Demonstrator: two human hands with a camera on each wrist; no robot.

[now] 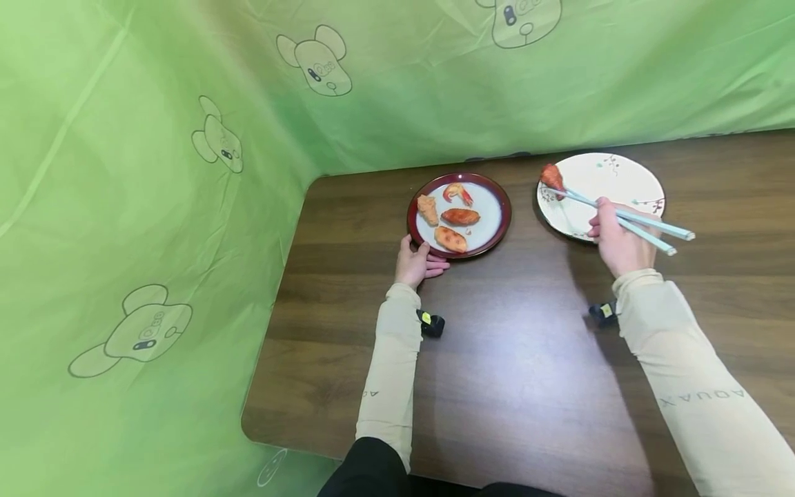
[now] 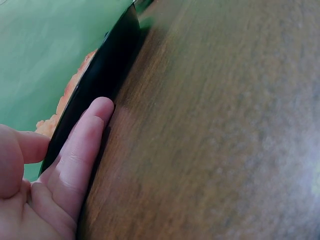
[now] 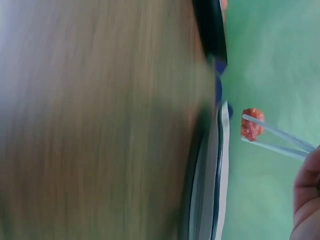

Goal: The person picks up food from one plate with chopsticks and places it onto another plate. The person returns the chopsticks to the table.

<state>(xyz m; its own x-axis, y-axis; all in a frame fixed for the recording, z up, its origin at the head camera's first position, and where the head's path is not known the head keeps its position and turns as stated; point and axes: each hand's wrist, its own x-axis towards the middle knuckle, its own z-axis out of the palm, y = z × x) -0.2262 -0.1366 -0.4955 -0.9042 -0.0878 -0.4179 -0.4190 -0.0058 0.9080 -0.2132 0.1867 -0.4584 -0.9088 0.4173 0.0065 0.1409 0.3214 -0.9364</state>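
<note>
My left hand (image 1: 415,266) holds the near-left rim of a round plate with a dark red border (image 1: 504,200). Its thumb is at the edge and the other fingers lie against the outer side, as the left wrist view shows. On that plate lie a shrimp (image 1: 457,193), a pale fried piece (image 1: 427,209), a reddish-brown chicken wing (image 1: 461,217) and a browned oval piece (image 1: 450,239). My right hand (image 1: 621,238) grips pale blue chopsticks (image 1: 667,227). Between their tips is a red-brown meat piece (image 3: 252,125), held above the left side of a white patterned plate (image 1: 611,186).
Both plates stand on a brown wooden table (image 1: 509,386), near its far edge. A green cloth (image 1: 397,110) with bear drawings hangs behind and to the left. Small black cameras are strapped at both wrists.
</note>
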